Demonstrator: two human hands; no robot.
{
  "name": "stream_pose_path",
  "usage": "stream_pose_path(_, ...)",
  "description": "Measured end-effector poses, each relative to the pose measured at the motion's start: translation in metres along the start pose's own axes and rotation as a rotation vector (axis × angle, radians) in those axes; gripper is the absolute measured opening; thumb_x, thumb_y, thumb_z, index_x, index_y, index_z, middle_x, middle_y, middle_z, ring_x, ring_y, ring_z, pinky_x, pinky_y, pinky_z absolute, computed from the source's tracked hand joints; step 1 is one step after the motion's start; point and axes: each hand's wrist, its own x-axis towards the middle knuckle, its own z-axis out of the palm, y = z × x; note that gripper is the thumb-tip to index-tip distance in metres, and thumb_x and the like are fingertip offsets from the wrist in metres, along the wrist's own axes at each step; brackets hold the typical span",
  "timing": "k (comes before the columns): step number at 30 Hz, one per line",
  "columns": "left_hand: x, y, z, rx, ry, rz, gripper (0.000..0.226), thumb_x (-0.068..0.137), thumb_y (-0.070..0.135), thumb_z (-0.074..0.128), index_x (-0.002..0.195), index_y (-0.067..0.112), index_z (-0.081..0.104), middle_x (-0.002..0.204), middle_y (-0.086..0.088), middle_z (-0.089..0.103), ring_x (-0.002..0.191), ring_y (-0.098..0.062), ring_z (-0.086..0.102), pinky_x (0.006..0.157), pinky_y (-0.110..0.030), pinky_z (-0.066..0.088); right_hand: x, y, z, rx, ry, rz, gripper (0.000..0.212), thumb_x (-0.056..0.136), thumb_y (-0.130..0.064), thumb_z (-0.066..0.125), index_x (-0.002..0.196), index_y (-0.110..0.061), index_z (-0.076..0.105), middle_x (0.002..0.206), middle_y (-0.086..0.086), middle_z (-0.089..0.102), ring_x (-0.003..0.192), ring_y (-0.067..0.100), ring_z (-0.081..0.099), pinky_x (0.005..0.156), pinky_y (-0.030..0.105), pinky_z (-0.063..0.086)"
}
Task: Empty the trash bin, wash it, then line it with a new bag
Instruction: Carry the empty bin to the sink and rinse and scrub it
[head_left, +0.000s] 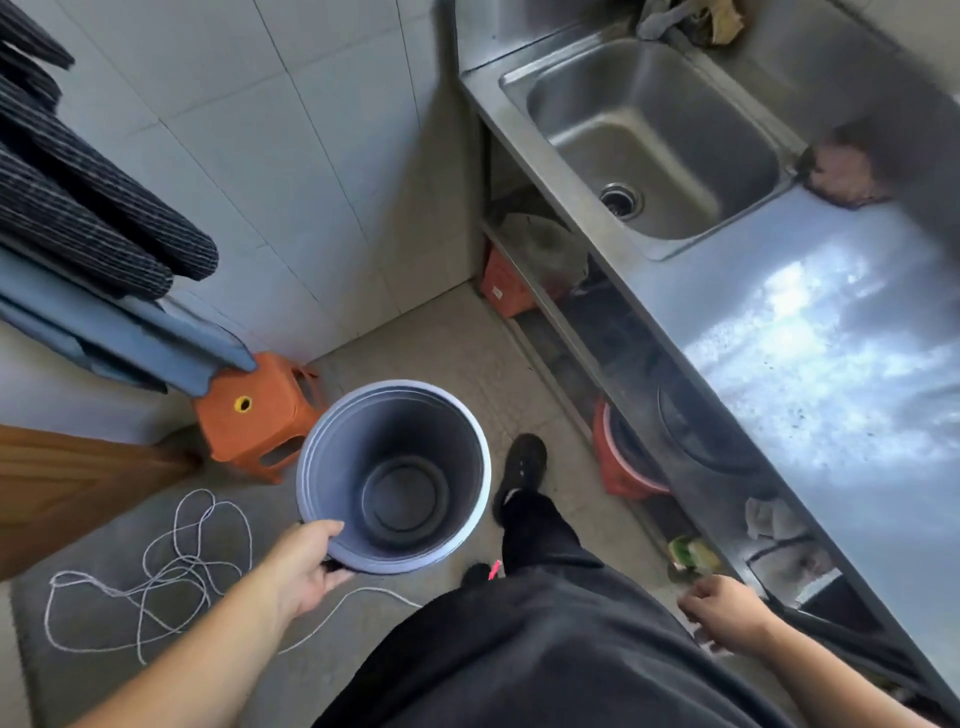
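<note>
A round grey-lilac trash bin (395, 478) hangs upright above the floor, empty inside, with no bag in it. My left hand (306, 566) grips its near rim, thumb over the edge and fingers under it. My right hand (727, 613) hangs beside my hip near the front edge of the steel counter, fingers loosely curled and holding nothing that I can see. A steel sink (566, 73) sits at the far end of the counter, its basin dry and empty.
The steel counter (831, 338) runs along the right, with red basins (618, 467) and clutter on the shelf below. An orange stool (254, 415) stands by the tiled wall. A white cord (182, 561) lies tangled on the grey mat. A brownish cloth (841, 171) lies beside the sink.
</note>
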Motion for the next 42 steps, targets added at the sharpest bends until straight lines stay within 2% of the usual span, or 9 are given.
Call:
stream_pose_path(6, 0.014, 0.075, 0.033, 0.025, 0.047, 0.004, 0.022, 0.099, 0.003, 0.05, 0.12, 0.009, 0.052, 0.101, -0.017, 0.065, 0.083, -0.029, 0.062, 0.062, -0.041, 0.05, 0.05, -0.106, -0.077, -0.155, -0.032, -0.095, 0.027, 0.085, -0.019, 0.057, 0.059, -0.015, 0.053, 0.062, 0.0, 0.059, 0.064, 0.021, 0.059, 0.06, 0.03, 0.046)
stream_pose_path(10, 0.019, 0.137, 0.051, 0.044, 0.05, 0.052, 0.023, 0.099, 0.005, 0.051, 0.12, 0.012, 0.052, 0.095, -0.015, 0.065, 0.077, -0.028, 0.061, 0.059, -0.039, 0.049, 0.074, -0.201, -0.126, -0.161, -0.028, -0.212, 0.018, 0.088, -0.026, 0.055, 0.083, -0.013, 0.067, 0.089, 0.005, 0.07, 0.09, 0.024, 0.067, 0.078, 0.029, 0.051)
stream_pose_path(15, 0.017, 0.217, 0.074, 0.023, 0.041, 0.114, 0.026, 0.098, 0.002, 0.051, 0.119, 0.018, 0.05, 0.114, -0.017, 0.061, 0.094, -0.033, 0.06, 0.06, -0.04, 0.049, 0.096, -0.303, -0.172, -0.138, 0.014, -0.347, 0.02, 0.091, -0.03, 0.057, 0.097, -0.015, 0.07, 0.102, 0.002, 0.069, 0.094, 0.019, 0.063, 0.086, 0.033, 0.053)
stream_pose_path(18, 0.02, 0.266, 0.084, 0.052, -0.004, 0.146, 0.026, 0.098, 0.002, 0.052, 0.12, 0.016, 0.052, 0.111, -0.017, 0.064, 0.086, -0.031, 0.063, 0.062, -0.04, 0.051, 0.109, -0.344, -0.189, -0.12, 0.015, -0.372, 0.015, 0.091, -0.03, 0.056, 0.093, -0.02, 0.067, 0.098, 0.0, 0.068, 0.091, 0.016, 0.063, 0.078, 0.03, 0.05)
stream_pose_path(24, 0.017, 0.379, 0.103, 0.217, -0.176, 0.198, 0.017, 0.097, 0.002, 0.052, 0.102, 0.015, 0.062, 0.093, -0.013, 0.073, 0.082, -0.028, 0.068, 0.049, -0.033, 0.057, 0.12, -0.377, -0.188, -0.121, 0.061, -0.256, 0.022, 0.089, -0.029, 0.054, 0.095, -0.013, 0.069, 0.102, 0.004, 0.07, 0.094, 0.022, 0.064, 0.081, 0.031, 0.052)
stream_pose_path(27, 0.003, 0.44, 0.114, 0.335, -0.324, 0.222, 0.019, 0.096, 0.002, 0.054, 0.108, 0.011, 0.065, 0.093, -0.015, 0.078, 0.085, -0.029, 0.072, 0.05, -0.034, 0.059, 0.114, -0.387, -0.173, -0.104, 0.064, -0.183, 0.017, 0.09, -0.029, 0.052, 0.077, -0.019, 0.055, 0.093, 0.001, 0.06, 0.085, 0.02, 0.055, 0.071, 0.026, 0.041)
stream_pose_path(32, -0.028, 0.521, 0.15, 0.498, -0.552, 0.241, 0.027, 0.095, 0.006, 0.054, 0.121, 0.006, 0.063, 0.11, -0.018, 0.075, 0.114, -0.038, 0.065, 0.08, -0.048, 0.06, 0.104, -0.414, -0.159, -0.003, 0.076, -0.131, 0.017, 0.086, -0.031, 0.056, 0.075, -0.018, 0.054, 0.087, 0.001, 0.059, 0.084, 0.023, 0.059, 0.067, 0.027, 0.04)
stream_pose_path(39, -0.083, 0.552, 0.237, 0.64, -0.854, 0.16, 0.042, 0.077, 0.016, 0.066, 0.119, 0.008, 0.067, 0.115, -0.016, 0.074, 0.096, -0.027, 0.075, 0.067, -0.041, 0.063, 0.097, -0.432, -0.173, 0.049, 0.112, -0.204, 0.018, 0.081, -0.036, 0.052, 0.08, -0.02, 0.061, 0.092, 0.002, 0.064, 0.089, 0.024, 0.061, 0.073, 0.032, 0.046)
stream_pose_path(42, -0.1, 0.541, 0.288, 0.655, -0.879, 0.096, 0.034, 0.086, 0.01, 0.062, 0.12, 0.007, 0.065, 0.111, -0.015, 0.075, 0.09, -0.025, 0.076, 0.062, -0.037, 0.063, 0.097, -0.425, -0.184, 0.076, 0.134, -0.196, 0.011, 0.082, -0.032, 0.05, 0.079, -0.022, 0.053, 0.089, -0.002, 0.056, 0.082, 0.02, 0.052, 0.07, 0.028, 0.039)
